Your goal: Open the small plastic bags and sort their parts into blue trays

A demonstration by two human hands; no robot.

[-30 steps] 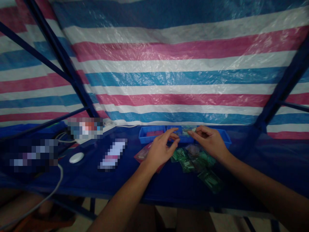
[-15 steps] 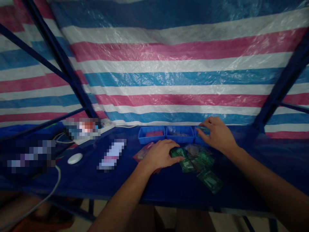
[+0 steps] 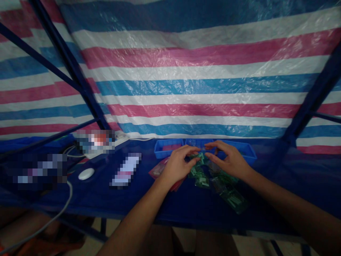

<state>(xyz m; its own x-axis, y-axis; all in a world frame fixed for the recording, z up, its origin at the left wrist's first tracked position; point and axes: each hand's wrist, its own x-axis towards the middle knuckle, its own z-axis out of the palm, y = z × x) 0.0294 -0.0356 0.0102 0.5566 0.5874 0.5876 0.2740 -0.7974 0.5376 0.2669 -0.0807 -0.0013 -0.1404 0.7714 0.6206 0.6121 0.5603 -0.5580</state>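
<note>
My left hand (image 3: pixel 179 164) is curled at the left of a loose pile of clear packets with green pieces in them (image 3: pixel 230 199). Its thumb and fingers close around a green packet (image 3: pixel 201 159) raised at the pile's back edge. Opposite it, my right hand (image 3: pixel 228 157) has bent fingers and its thumb tip at that same packet. Anything small between the right fingertips is too dim to make out. Under my left wrist lie red packets (image 3: pixel 157 170).
Behind the hands stand three blue trays: the left tray (image 3: pixel 160 155) has red pieces, the middle tray (image 3: pixel 189 141) is partly covered, the right tray (image 3: pixel 250 152) half hidden. A blurred phone (image 3: pixel 126 170), a white oval object (image 3: pixel 86 174) and a cable (image 3: pixel 69 199) lie left.
My right hand has moved left and slightly down, from the right tray to beside my left hand. A green packet now shows between the two hands. The view has shifted slightly.
</note>
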